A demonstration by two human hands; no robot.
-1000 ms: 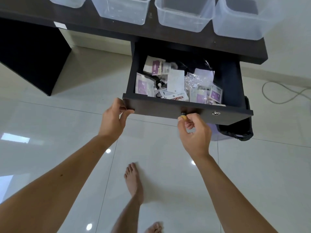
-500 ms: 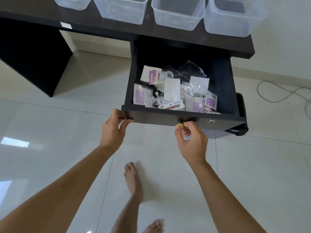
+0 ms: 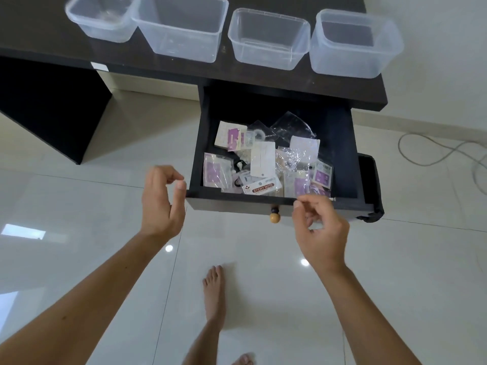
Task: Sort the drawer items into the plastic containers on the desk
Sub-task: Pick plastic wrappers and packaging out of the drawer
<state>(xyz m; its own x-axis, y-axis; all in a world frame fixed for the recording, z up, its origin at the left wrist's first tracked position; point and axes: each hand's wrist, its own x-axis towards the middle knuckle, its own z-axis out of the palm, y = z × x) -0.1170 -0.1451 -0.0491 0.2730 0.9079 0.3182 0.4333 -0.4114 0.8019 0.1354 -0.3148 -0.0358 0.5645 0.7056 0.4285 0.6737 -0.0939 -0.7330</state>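
Both hands hold nothing: the left hand (image 3: 160, 204) hovers loosely curled just left of the drawer (image 3: 342, 154), the right hand (image 3: 320, 227) at its front edge. Packets (image 3: 263, 164) lie jumbled inside, beyond both hands; the sticky note pack (image 3: 262, 187) runs left-right. Containers (image 3: 268, 39) line the desk (image 3: 263, 77).

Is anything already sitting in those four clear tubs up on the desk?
No, all four plastic containers on the desk look empty, while the packets lie in the open drawer.

The drawer (image 3: 342, 143) back lies hidden under the surface (image 3: 184, 72); print on the small packets (image 3: 263, 164) is mostly unreadable; the cable (image 3: 434, 154) runs off frame.
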